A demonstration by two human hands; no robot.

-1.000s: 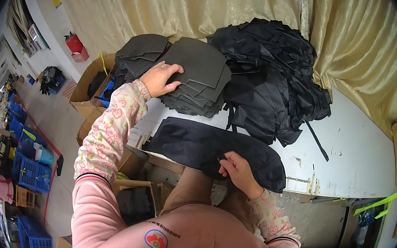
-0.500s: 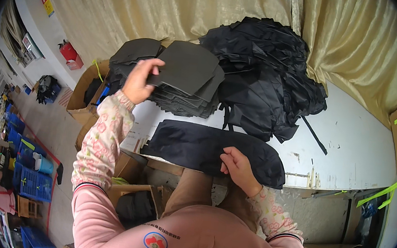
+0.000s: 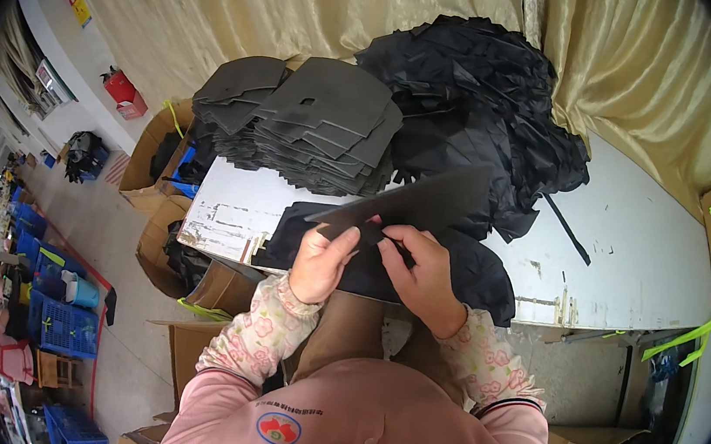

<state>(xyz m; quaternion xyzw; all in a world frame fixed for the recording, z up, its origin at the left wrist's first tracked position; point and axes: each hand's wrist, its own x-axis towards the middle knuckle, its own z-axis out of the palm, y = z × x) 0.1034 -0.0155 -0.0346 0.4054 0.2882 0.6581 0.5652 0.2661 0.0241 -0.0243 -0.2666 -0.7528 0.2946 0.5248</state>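
Note:
A dark grey foam sheet [image 3: 437, 198] is held tilted above the front of the table. My left hand [image 3: 320, 264] is closed on its left end, with the thumb lying on the near side. Close by, my right hand [image 3: 427, 274] pinches the sheet near its lower edge; its fingertips are partly hidden. A bit of finger shows at the sheet's middle. Under the sheet and both hands lies a flat black fabric piece [image 3: 489, 281], rounded at its right end. Beyond my left hand stands a stack of foam sheets [image 3: 332, 118], the top one with a small slot.
A heap of black fabric pieces [image 3: 474, 104] rests behind, with a strap [image 3: 567, 230] trailing right over the white table [image 3: 632, 254]. Cardboard boxes [image 3: 149, 185] stand left of the table. A beige curtain [image 3: 222, 5] hangs behind. Blue crates [image 3: 63, 325] line the floor at far left.
My left hand has come from the stack toward me with a foam sheet. My right hand has moved up slightly and taken hold of the sheet over the fabric piece.

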